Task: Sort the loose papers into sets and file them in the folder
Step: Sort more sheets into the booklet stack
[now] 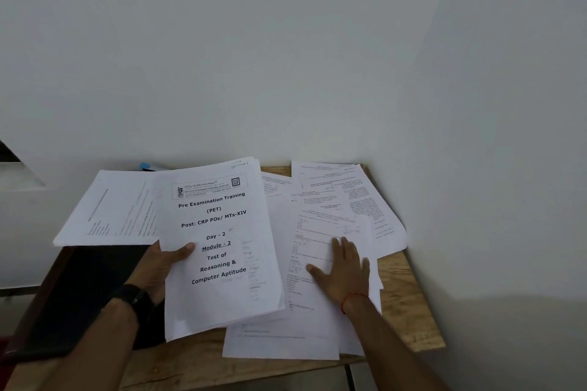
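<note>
Black folder (79, 295) is seen left of the left hand (158, 267), whose fingers (184, 250) are clamped on a printed booklet (219, 232). Rightward, the fingers (347, 251) of the right hand (344, 273) are laid flat on loose papers (314, 232) spread over the wooden surface (409, 305).

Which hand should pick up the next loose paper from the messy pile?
Probably the right. The right hand lies flat on the loose papers, holding nothing. The left hand is busy gripping the Pre Examination Training stack.
</note>
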